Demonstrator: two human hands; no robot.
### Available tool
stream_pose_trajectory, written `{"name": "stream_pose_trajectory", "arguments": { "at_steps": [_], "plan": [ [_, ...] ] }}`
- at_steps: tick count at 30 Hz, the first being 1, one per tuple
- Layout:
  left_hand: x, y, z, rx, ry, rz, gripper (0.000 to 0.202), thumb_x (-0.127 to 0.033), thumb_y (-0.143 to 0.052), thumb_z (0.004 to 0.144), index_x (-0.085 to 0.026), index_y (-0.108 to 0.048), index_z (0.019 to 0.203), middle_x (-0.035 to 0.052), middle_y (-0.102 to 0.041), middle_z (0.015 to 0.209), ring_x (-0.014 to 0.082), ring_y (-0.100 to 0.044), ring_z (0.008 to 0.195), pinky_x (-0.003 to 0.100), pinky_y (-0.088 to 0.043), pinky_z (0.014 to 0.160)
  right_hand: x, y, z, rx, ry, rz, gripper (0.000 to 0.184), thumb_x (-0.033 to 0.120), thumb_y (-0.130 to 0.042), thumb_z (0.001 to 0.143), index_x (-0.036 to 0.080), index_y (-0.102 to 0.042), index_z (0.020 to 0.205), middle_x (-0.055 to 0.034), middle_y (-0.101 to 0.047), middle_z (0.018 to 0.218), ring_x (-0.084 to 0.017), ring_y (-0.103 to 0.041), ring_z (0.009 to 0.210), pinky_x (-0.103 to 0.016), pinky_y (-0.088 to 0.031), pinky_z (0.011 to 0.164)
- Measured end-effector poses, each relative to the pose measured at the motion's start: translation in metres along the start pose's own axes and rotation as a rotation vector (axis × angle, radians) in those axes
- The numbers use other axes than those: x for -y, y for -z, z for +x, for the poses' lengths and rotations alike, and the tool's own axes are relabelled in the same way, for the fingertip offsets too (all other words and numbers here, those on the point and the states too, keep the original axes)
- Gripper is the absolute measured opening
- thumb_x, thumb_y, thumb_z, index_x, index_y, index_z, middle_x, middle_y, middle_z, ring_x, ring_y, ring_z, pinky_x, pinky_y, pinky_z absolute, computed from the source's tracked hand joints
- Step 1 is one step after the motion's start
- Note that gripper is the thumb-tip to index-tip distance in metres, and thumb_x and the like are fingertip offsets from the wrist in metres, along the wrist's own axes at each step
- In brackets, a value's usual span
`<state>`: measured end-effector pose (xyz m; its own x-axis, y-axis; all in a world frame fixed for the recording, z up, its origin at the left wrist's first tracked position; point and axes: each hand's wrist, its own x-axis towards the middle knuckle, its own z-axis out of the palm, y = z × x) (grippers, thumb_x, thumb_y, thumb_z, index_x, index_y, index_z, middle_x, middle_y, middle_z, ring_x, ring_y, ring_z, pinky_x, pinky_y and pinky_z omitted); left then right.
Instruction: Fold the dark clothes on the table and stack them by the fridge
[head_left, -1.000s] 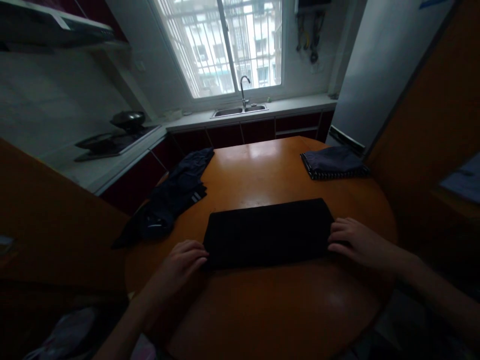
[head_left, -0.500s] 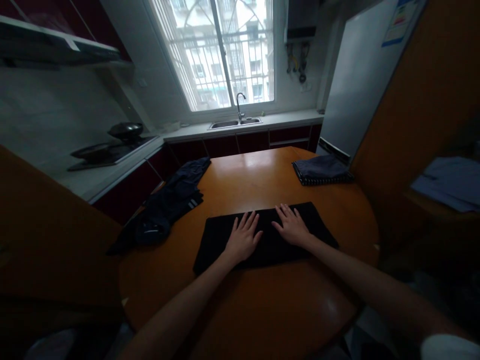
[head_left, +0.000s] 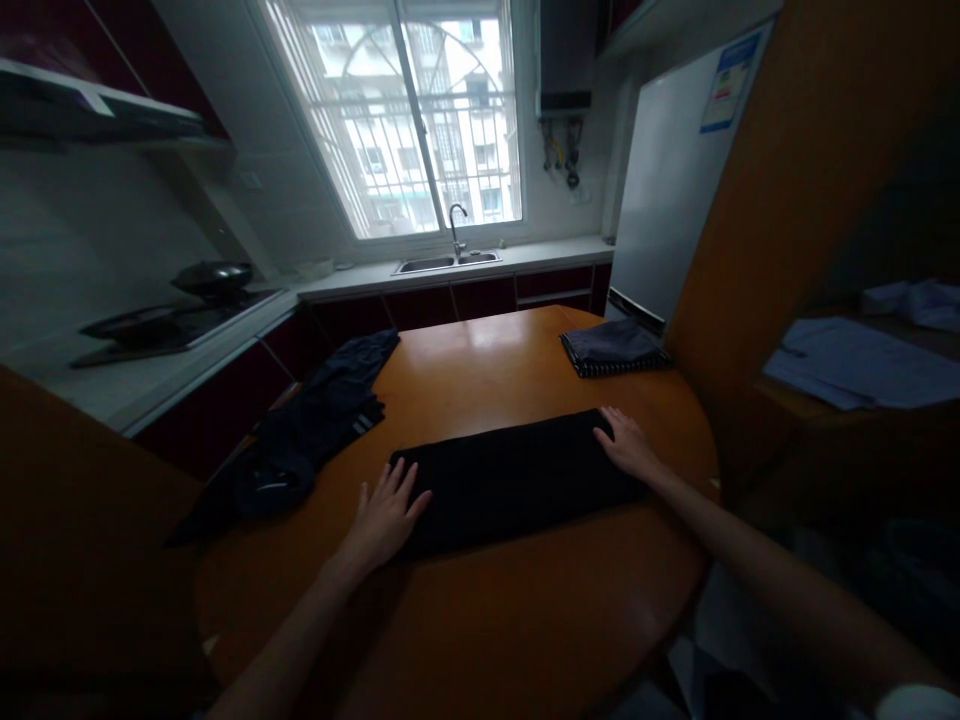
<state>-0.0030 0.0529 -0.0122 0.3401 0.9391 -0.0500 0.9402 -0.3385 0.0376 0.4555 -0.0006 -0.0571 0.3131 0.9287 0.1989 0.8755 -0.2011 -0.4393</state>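
A black folded cloth item [head_left: 510,485], its exact kind unclear in the dim light, lies flat as a long rectangle on the wooden table [head_left: 480,620]. My left hand [head_left: 386,515] rests at its left end, fingers spread, partly over the edge of the cloth. At the far right corner lies my right hand [head_left: 626,445], also with fingers apart and palm down. Neither hand grips anything.
Crumpled dark blue clothing with white stripes [head_left: 315,420] lies along the table's left side. A folded stack of dark cloth [head_left: 615,345] sits at the back right. Beyond are a sink [head_left: 427,265], a stove with pans [head_left: 214,277] and a fridge [head_left: 667,190].
My hands have slid apart from the middle of the black cloth, the left one to its left end and the right one to its right end. The camera view has turned slightly right.
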Motion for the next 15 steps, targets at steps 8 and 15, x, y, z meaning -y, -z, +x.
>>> {"name": "stream_pose_trajectory", "arguments": {
  "at_steps": [8,15],
  "plan": [
    [-0.120,0.010,0.005,-0.150,-0.501,-0.166,0.057,-0.048,-0.039,0.103,-0.025,-0.037,0.155,0.0109,-0.030,0.163,0.0314,-0.021,0.152,0.059,-0.021,0.120,0.004,0.026,-0.021,-0.024,-0.124,0.116,0.056,0.033,-0.057,0.088,0.006,-0.055,0.138,-0.0225,-0.064,0.128,-0.033,-0.062,0.118,-0.047,-0.047,0.102],
    [-0.130,-0.011,-0.028,0.040,-0.696,-0.237,0.056,-0.048,-0.043,0.103,-0.035,-0.033,0.156,0.0067,-0.021,0.166,0.0348,-0.011,0.153,0.065,-0.018,0.119,0.060,0.013,-0.039,-0.050,0.151,0.031,0.049,0.030,-0.045,0.096,0.008,-0.055,0.139,-0.0192,-0.052,0.145,-0.030,-0.045,0.137,-0.045,-0.036,0.115]
  ]
}}
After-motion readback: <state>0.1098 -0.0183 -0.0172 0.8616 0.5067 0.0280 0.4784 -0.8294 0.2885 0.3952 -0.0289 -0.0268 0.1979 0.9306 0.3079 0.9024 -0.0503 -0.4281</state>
